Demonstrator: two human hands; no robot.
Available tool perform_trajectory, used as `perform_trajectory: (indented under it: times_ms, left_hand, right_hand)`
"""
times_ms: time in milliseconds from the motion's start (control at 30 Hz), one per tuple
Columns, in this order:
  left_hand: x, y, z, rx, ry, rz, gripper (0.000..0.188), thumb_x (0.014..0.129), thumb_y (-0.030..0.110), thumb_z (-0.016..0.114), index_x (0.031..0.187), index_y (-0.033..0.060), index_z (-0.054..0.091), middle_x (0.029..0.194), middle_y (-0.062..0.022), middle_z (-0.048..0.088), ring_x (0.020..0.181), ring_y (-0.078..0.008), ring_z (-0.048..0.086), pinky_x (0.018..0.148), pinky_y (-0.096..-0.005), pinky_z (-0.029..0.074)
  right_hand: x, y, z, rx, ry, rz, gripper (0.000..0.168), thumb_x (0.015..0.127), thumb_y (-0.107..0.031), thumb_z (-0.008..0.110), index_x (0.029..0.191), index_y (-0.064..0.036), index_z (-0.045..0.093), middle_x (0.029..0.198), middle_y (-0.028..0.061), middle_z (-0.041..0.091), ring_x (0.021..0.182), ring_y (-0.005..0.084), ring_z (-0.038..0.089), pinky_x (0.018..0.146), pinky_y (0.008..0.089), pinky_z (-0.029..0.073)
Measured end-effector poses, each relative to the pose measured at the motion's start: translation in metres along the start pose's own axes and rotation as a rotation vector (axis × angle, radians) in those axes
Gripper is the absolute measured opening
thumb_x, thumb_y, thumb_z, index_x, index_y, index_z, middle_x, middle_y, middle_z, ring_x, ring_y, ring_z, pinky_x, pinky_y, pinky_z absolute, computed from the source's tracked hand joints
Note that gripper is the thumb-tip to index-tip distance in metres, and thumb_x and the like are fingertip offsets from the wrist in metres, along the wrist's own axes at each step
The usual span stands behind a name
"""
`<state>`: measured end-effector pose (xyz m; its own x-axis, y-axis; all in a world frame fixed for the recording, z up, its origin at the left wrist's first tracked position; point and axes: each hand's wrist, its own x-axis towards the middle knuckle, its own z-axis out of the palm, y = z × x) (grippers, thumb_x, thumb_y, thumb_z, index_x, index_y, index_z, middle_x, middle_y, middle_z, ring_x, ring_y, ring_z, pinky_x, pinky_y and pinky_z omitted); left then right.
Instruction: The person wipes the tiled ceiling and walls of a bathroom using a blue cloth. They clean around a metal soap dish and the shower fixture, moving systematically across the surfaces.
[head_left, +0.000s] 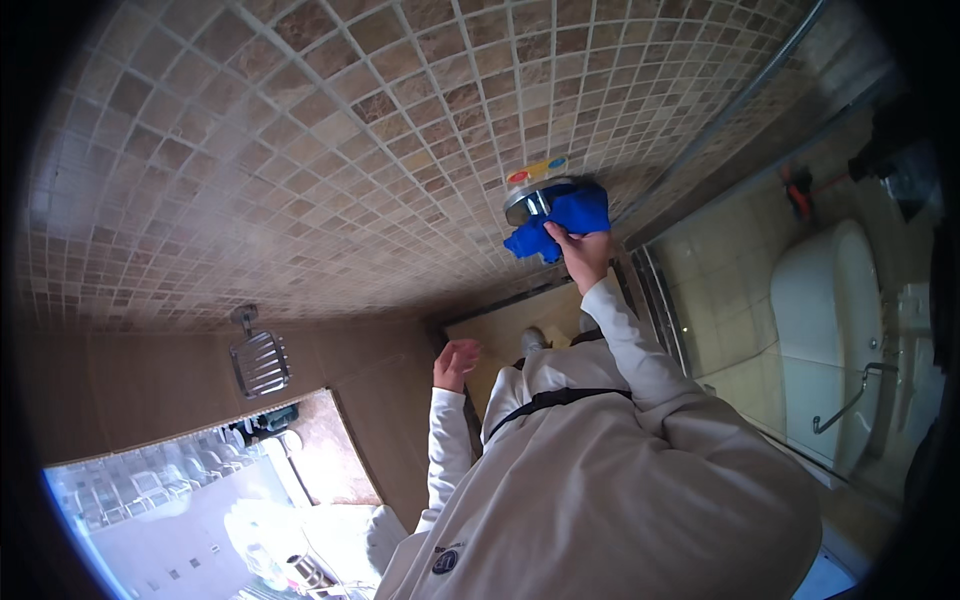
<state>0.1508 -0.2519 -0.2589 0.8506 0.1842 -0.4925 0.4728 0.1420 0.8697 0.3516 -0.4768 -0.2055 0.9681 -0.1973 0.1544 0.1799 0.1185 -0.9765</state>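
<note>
My right hand (585, 253) grips a blue cloth (579, 210). The cloth lies against a round chrome shower valve (517, 208) on the tiled wall and covers part of it. Just above the valve is a yellow sticker (537, 170) with a red and a blue dot. Away from the wall, my left hand (455, 363) hangs at my side, its fingers loosely bent and holding nothing.
Small mosaic tiles (315, 172) cover the wall before me. A wire soap basket (259, 363) sticks out at the left, above a bright window opening (187, 510). At the right are a metal shower hose (739, 105), a glass door's handle (844, 411) and a white bathtub (817, 300).
</note>
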Motion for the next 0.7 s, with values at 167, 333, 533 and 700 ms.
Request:
perform_trajectory:
  times_ms: [167, 333, 533, 700]
  left_hand:
    - [0.028, 0.009, 0.019, -0.001, -0.138, 0.034, 0.026, 0.086, 0.026, 0.048, 0.100, 0.0058, 0.058, 0.091, -0.0042, 0.063, 0.075, -0.0106, 0.058, 0.066, -0.0232, 0.045]
    - [0.042, 0.013, 0.036, 0.061, -0.286, 0.013, 0.027, 0.085, 0.027, 0.049, 0.102, 0.0078, 0.058, 0.091, -0.0028, 0.062, 0.076, -0.0101, 0.057, 0.067, -0.0232, 0.045]
    - [0.049, 0.034, 0.046, 0.183, -0.403, 0.029, 0.028, 0.086, 0.027, 0.044, 0.101, 0.0085, 0.058, 0.092, -0.0020, 0.063, 0.079, -0.0112, 0.058, 0.068, -0.0256, 0.045]
    - [0.068, 0.039, 0.042, 0.197, -0.463, 0.072, 0.028, 0.086, 0.027, 0.045, 0.101, 0.0073, 0.058, 0.093, -0.0029, 0.062, 0.081, -0.0127, 0.058, 0.072, -0.0273, 0.045]
  right_hand:
    - [0.003, -0.004, -0.002, -0.129, -0.052, -0.002, 0.025, 0.070, -0.004, 0.072, 0.091, 0.000, 0.058, 0.083, 0.0038, 0.063, 0.073, 0.0107, 0.059, 0.068, 0.0252, 0.048]
    - [0.008, -0.012, -0.005, -0.187, -0.061, 0.009, 0.029, 0.066, -0.015, 0.076, 0.086, 0.000, 0.060, 0.078, 0.0072, 0.065, 0.068, 0.0139, 0.061, 0.064, 0.0278, 0.048]
    - [0.020, -0.032, -0.041, -0.041, -0.187, 0.177, 0.038, 0.064, -0.015, 0.078, 0.094, -0.002, 0.057, 0.087, 0.0067, 0.063, 0.076, 0.0145, 0.061, 0.068, 0.0269, 0.050]
    - [0.012, -0.099, -0.101, 0.279, -0.164, 0.455, 0.024, 0.078, -0.003, 0.063, 0.102, -0.004, 0.056, 0.094, 0.0042, 0.060, 0.082, 0.0120, 0.059, 0.072, 0.0269, 0.050]
